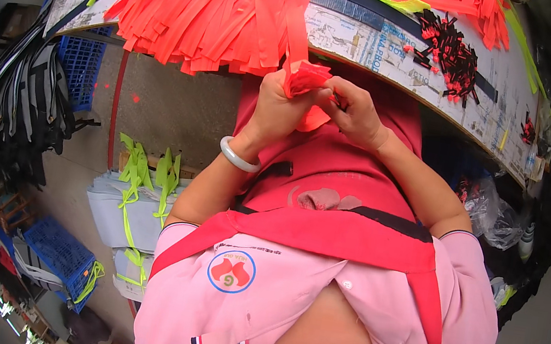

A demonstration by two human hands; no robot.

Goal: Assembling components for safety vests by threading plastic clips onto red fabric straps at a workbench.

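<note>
a: what's in the hands?
b: both the left hand (277,112) and right hand (355,113) are pinching a bunched orange strap (307,77) — held at the table (394,47) edge, just under the strap pile (207,12).
a: anything else up there?
b: small black clips (449,56) — well apart.

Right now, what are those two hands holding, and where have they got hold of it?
Both hold a bright orange fabric strap: the left hand and right hand pinch its bunched lower end between their fingers, in front of the table edge.

left hand (278,108) – fingers curled, raised, pale bangle at wrist | right hand (355,113) – fingers pinched, knuckles meeting the left
</note>
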